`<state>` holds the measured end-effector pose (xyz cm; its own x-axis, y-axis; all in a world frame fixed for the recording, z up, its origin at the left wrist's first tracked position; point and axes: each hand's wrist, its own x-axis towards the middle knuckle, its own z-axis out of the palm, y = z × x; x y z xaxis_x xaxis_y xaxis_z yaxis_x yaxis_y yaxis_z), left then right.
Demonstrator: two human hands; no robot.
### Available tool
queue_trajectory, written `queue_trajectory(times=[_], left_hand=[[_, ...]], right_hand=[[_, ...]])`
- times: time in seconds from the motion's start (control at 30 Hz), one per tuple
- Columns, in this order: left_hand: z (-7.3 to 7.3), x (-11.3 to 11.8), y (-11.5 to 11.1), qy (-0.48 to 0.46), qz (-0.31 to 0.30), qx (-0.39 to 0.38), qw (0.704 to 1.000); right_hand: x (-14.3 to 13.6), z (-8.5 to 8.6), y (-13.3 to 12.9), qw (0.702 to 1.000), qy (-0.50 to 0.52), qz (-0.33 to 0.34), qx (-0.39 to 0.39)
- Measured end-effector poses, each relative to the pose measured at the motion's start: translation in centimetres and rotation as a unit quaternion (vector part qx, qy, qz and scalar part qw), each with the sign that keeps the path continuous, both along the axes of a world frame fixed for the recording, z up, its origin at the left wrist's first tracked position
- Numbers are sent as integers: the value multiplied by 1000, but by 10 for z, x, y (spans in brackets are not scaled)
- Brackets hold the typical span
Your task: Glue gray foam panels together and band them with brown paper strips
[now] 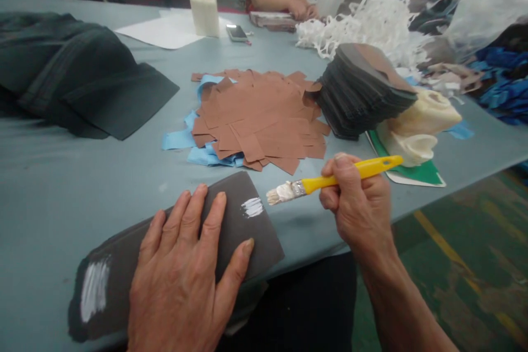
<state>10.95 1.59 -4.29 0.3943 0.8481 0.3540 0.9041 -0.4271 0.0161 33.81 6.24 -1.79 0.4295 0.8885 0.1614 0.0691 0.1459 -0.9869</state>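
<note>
My left hand (185,269) lies flat, fingers spread, on a dark grey-brown sheet piece (264,242) near the table's front edge. White smears mark this piece at both ends, one by its right end and a larger one at the rounded left end. My right hand (358,198) is closed around the yellow handle of a paintbrush (350,171). The brush's bristles carry thick white paste and hover just right of the smaller smear, apart from the piece. Beyond my hands lies a spread pile of brown rectangular pieces (264,115) with light blue strips under it.
A stack of dark rounded pieces (358,88) stands right of the pile, beside a paste-crusted cream container (421,126) on a green sheet (424,173). Dark fabric (82,71) lies left. A phone (236,33), a bottle (204,14) and white scraps (371,16) are farther back. Another person's hands (303,9) rest opposite.
</note>
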Motion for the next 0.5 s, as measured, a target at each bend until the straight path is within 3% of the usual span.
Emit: queue_trajectory(times=[0.13, 0.5], left_hand=[[0, -2, 1, 20, -4, 11, 1000], [-1, -22, 3, 150, -45, 57, 986]], right_hand=[[8, -5, -8, 998, 47, -30, 18], [7, -24, -8, 993, 120, -9, 4]])
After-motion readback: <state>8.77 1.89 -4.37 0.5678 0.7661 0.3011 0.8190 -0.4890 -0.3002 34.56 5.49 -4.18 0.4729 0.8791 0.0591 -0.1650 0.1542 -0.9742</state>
